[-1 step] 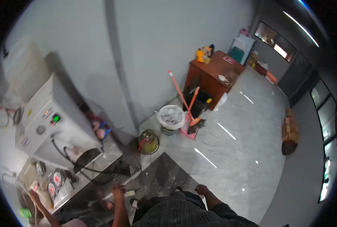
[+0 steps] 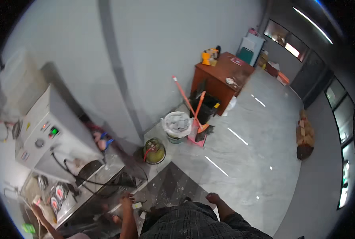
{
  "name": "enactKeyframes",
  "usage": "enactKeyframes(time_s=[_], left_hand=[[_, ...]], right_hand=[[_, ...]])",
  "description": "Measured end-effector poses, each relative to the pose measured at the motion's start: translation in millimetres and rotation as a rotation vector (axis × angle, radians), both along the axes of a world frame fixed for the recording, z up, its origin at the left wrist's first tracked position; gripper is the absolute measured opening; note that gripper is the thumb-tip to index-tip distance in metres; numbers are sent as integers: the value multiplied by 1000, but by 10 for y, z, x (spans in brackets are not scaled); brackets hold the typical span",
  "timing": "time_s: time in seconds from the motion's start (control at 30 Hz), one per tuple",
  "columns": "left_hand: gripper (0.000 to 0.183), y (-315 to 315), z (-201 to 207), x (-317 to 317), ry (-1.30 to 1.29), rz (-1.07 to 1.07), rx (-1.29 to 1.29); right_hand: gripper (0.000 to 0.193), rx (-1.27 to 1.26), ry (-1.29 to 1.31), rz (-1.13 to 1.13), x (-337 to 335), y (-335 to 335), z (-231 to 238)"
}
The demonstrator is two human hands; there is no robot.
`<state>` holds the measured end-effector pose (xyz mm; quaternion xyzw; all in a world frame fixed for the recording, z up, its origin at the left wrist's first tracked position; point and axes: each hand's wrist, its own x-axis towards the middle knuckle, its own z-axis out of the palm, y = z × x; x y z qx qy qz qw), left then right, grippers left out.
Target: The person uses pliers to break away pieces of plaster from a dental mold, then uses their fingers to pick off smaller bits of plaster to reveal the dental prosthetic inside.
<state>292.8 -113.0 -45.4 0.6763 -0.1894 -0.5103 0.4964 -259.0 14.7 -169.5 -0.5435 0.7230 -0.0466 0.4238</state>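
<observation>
The left hand (image 2: 126, 199) is nearer than the round green tank (image 2: 154, 151) and to its left. I cannot tell if it grips anything. A small white and yellow thing (image 2: 137, 205) is by that hand, nearer than the tank. The right hand (image 2: 213, 198) is nearer than the tank, to its right, and too small to tell if clenched. The big white machine (image 2: 62, 123) is left of the tank. Past the tank, to its right, are a bucket (image 2: 176, 139), then a brown desk (image 2: 211, 77).
</observation>
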Motion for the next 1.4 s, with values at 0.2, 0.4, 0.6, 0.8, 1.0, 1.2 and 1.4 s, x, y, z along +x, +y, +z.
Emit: enactKeyframes(time_s=[0.2, 0.4, 0.6, 0.8, 1.0, 1.2, 1.4], left_hand=[[40, -875, 397, -1458, -82, -562, 27], [38, -1361, 342, -1801, -95, -628, 70], [33, -2267, 21, -2460, -120, -557, 76], [23, -3963, 69, -3841, -229, -840, -26], [27, -5251, 612, -5891, 79, -1194, -145], [32, -5977, 938, -7600, -197, -1395, -350], [34, -6718, 464, -8779, -202, -1144, -253]], right_hand=[[36, 28, 98, -234, -930, -169, 178], [17, 157, 362, 234, -1295, 276, -431], [41, 712, -132, -471, -1497, 738, -654], [32, 762, -223, -655, -2335, -92, -312], [23, 242, 21, -524, -3821, -1862, -364], [28, -58, -185, -900, -5167, -4291, 378], [43, -395, -27, -571, -6728, -6896, 736]])
